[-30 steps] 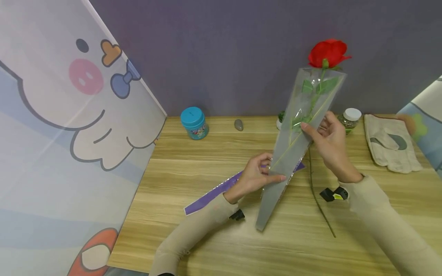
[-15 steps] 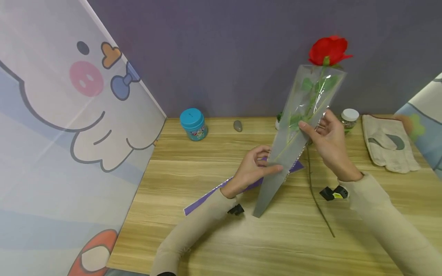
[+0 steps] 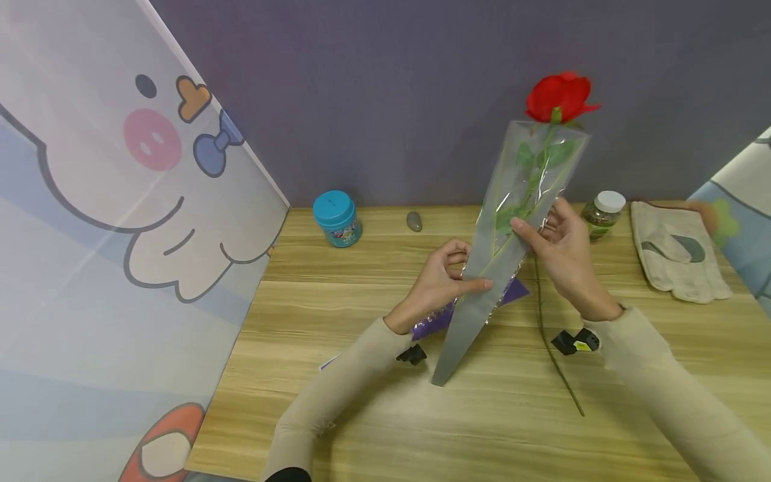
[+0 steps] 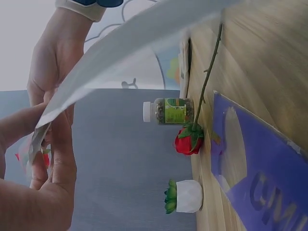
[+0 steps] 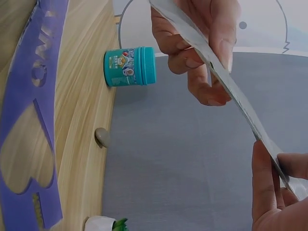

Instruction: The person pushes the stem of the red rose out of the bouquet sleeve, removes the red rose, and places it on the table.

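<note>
I hold a clear plastic sleeve (image 3: 512, 221) upright and tilted, its pointed tip (image 3: 440, 378) just above the wooden table (image 3: 361, 415). A red rose (image 3: 559, 97) sticks out of the top; its green stem and leaves show through the plastic. My left hand (image 3: 472, 273) pinches the sleeve's lower left edge. My right hand (image 3: 533, 221) pinches it higher up on the right. The wrist views show the sleeve (image 5: 216, 72) edge-on between thumb and fingers (image 4: 57, 144). A purple printed sleeve (image 3: 434, 320) lies flat under my left hand.
A second rose (image 4: 188, 140) lies on the table, its stem (image 3: 551, 348) running toward me. Along the back stand a teal jar (image 3: 337, 217), a grey stone (image 3: 414, 221), a white-capped jar (image 3: 602, 214) and a small white plant pot (image 4: 185, 196). Work gloves (image 3: 677, 258) lie right. Cartoon panels flank both sides.
Both hands and the sleeve with the rose have shifted a little to the left and away from me. The sleeve's tip has moved left along the table.
</note>
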Motion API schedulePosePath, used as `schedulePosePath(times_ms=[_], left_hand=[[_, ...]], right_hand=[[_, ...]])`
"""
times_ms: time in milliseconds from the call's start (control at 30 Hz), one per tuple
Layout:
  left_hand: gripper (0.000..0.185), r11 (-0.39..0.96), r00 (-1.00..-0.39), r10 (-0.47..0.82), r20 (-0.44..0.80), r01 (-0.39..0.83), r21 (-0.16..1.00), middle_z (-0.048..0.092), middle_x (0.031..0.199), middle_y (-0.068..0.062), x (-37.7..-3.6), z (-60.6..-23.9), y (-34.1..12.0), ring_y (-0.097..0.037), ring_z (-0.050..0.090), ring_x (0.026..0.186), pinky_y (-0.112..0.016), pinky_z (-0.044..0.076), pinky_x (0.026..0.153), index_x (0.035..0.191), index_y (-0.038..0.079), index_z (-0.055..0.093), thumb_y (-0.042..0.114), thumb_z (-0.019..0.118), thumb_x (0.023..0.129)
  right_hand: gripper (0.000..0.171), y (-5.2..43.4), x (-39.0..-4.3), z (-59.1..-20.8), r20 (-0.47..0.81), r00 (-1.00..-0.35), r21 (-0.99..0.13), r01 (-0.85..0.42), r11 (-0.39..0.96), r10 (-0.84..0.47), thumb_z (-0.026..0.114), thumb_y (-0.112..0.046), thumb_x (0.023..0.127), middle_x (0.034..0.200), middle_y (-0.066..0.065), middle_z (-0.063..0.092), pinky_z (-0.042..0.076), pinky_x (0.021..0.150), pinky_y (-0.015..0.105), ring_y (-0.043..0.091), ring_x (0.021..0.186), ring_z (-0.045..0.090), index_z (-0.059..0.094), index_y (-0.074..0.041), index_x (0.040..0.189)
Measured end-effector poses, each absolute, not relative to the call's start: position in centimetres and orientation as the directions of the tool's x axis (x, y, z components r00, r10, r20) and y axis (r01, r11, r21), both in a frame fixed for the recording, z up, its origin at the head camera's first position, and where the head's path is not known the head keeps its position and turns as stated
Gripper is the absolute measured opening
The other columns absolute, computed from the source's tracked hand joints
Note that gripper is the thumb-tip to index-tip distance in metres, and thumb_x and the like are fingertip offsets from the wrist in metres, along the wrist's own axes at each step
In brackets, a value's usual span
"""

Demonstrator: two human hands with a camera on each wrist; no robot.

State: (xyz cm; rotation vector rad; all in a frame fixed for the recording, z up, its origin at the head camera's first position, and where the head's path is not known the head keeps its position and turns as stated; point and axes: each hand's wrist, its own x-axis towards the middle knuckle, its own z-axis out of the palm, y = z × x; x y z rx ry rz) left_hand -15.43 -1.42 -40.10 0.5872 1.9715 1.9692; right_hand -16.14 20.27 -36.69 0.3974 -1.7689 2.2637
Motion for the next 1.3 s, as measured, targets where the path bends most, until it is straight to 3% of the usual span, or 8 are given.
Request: schedulePosePath(times_ms=[100,433,800,1000,1300], left_hand=[[0.050,-0.010,-0.877,0.475,0.077,0.082,0.997,0.071,0.123,-0.026,-15.5,-40.2,-1.4,-0.007,0.074,0.084,-0.032,0.064,0.075,0.127,0.005,0.056,-0.002,0.082,0.085],[0.060,-0.009,-0.864,0.499,0.057,0.061,0.998,0.071,0.125,-0.030,-15.5,-41.1,-1.5,-0.025,0.079,0.095,-0.035,0.065,0.077,0.139,0.004,0.052,-0.005,0.080,0.086],[0.058,-0.016,-0.870,0.488,0.064,0.065,0.998,0.071,0.122,-0.032,-15.4,-41.8,-1.6,-0.010,0.074,0.087,-0.030,0.064,0.074,0.137,0.004,0.053,-0.006,0.079,0.086],[0.058,-0.023,-0.879,0.473,0.058,0.054,0.998,0.072,0.120,-0.032,-15.2,-41.9,-1.4,-0.009,0.074,0.083,-0.028,0.063,0.072,0.136,0.003,0.055,-0.007,0.080,0.085],[0.057,-0.024,-0.894,0.445,0.060,0.055,0.998,0.072,0.118,-0.033,-15.1,-41.9,-1.3,-0.009,0.074,0.081,-0.030,0.064,0.073,0.136,0.001,0.056,-0.009,0.079,0.084]], right_hand=[[0.047,20.2,-16.2,-36.8,0.352,-0.936,-0.909,-0.346,-0.233,0.020,0.068,0.010,0.094,0.112,-0.001,0.078,0.057,0.063,0.016,0.007,0.088,0.075,0.057,0.000,0.138],[0.051,20.1,-16.3,-37.6,0.292,-0.956,-0.941,-0.287,-0.179,-0.003,0.070,0.007,0.094,0.112,-0.007,0.078,0.061,0.078,0.017,0.005,0.092,0.075,0.054,-0.001,0.142],[0.054,20.1,-16.3,-38.0,0.274,-0.961,-0.959,-0.271,-0.083,-0.033,0.074,0.008,0.091,0.114,-0.010,0.076,0.061,0.075,0.016,0.003,0.092,0.076,0.056,-0.004,0.140],[0.056,20.2,-16.2,-38.1,0.276,-0.960,-0.961,-0.274,-0.044,-0.051,0.075,0.009,0.089,0.115,-0.011,0.074,0.061,0.075,0.016,0.001,0.093,0.075,0.056,-0.006,0.140],[0.063,20.2,-16.1,-38.5,0.295,-0.952,-0.932,-0.305,0.194,-0.079,0.080,0.006,0.086,0.118,-0.025,0.071,0.059,0.085,0.015,-0.002,0.100,0.072,0.054,-0.001,0.143]])
